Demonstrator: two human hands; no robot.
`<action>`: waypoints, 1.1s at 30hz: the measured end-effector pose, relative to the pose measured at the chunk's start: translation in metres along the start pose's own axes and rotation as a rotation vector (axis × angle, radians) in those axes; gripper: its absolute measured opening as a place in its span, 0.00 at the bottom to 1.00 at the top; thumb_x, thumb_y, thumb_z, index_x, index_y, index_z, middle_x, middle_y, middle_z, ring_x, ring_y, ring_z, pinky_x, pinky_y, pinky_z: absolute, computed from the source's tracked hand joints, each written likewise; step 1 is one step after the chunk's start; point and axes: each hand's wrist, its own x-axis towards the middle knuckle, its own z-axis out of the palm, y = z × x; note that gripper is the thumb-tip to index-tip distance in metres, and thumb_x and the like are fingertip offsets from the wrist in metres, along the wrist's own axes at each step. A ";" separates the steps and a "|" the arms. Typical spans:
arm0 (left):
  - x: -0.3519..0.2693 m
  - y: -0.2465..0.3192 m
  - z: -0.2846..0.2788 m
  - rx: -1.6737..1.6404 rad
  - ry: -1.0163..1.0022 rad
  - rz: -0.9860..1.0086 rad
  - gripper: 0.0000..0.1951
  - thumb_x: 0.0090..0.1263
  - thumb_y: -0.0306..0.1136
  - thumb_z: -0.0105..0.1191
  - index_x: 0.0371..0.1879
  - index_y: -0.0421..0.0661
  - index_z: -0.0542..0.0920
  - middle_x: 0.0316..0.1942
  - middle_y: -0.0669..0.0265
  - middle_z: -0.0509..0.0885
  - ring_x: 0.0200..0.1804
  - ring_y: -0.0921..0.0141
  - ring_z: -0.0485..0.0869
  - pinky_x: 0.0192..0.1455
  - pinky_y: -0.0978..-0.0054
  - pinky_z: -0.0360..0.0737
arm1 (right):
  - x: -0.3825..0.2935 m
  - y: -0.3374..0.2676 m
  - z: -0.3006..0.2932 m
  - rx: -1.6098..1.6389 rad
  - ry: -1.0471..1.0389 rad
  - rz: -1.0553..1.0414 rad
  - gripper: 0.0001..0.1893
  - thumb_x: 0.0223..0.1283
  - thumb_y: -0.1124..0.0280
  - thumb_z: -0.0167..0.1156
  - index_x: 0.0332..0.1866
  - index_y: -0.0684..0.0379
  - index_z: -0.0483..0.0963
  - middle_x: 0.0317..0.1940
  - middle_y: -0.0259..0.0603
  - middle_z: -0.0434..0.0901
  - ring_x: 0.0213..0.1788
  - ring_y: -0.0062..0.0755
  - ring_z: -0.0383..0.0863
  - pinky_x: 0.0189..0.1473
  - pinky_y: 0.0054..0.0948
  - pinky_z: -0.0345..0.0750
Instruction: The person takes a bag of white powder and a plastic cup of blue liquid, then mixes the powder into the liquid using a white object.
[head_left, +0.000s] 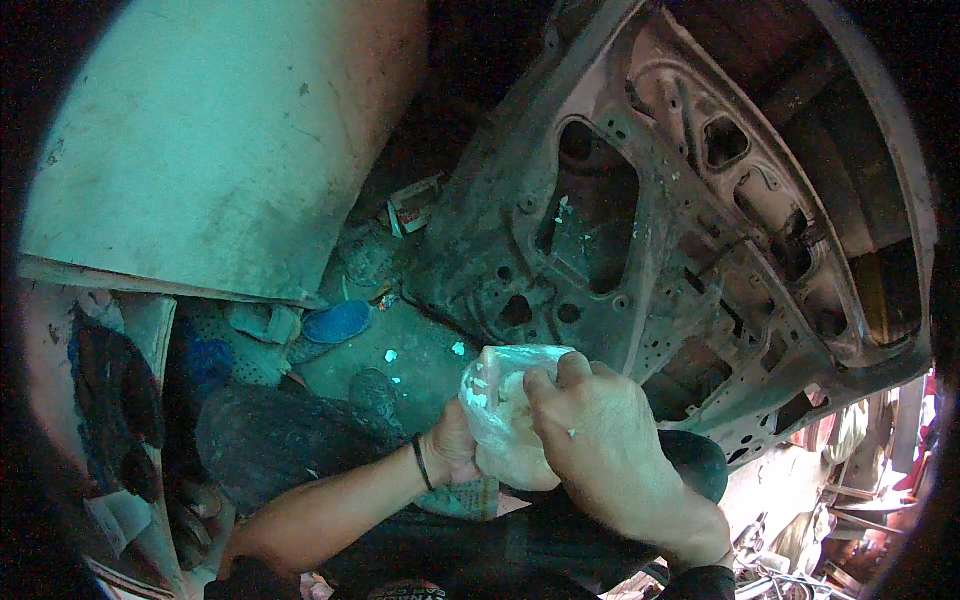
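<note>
A clear plastic bag (480, 397) with a pale, lumpy mass (517, 457) inside is held in front of my body. My left hand (454, 446), with a dark band at its wrist, grips the bag from its left side. My right hand (600, 427) reaches over the bag's mouth with curled fingers. Those fingertips are at or inside the opening, and what they pinch is hidden. A small white fleck sticks to the back of this hand. Behind the bag, a sheet of printed paper (469, 499) lies near my lap.
A bare metal car door shell (502, 217), full of cut-outs, leans ahead and to the right. At upper left is a large pale panel (202, 142). The floor (427, 375) has white spots, a blue shoe sole (337, 321) and a small box (414, 206). Clutter fills the bright lower right.
</note>
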 end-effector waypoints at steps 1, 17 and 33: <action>0.000 0.000 -0.003 -0.007 -0.003 -0.012 0.56 0.64 0.84 0.46 0.81 0.49 0.66 0.77 0.57 0.74 0.77 0.55 0.74 0.77 0.43 0.72 | 0.000 -0.001 -0.001 0.001 0.000 -0.005 0.10 0.59 0.72 0.66 0.44 0.63 0.78 0.38 0.52 0.81 0.37 0.56 0.87 0.38 0.47 0.85; 0.006 0.016 0.005 0.058 -0.086 0.218 0.53 0.65 0.85 0.44 0.67 0.44 0.77 0.58 0.55 0.86 0.57 0.60 0.89 0.61 0.56 0.88 | 0.018 0.039 -0.031 1.121 -0.107 0.015 0.14 0.76 0.65 0.65 0.57 0.62 0.82 0.38 0.39 0.87 0.37 0.26 0.85 0.42 0.28 0.82; -0.024 -0.005 0.034 -0.019 -0.210 0.038 0.61 0.57 0.89 0.42 0.74 0.43 0.70 0.66 0.58 0.81 0.63 0.63 0.84 0.64 0.58 0.84 | -0.008 0.033 -0.062 1.639 -0.219 -0.369 0.14 0.73 0.73 0.58 0.55 0.73 0.78 0.47 0.53 0.86 0.46 0.43 0.90 0.47 0.36 0.85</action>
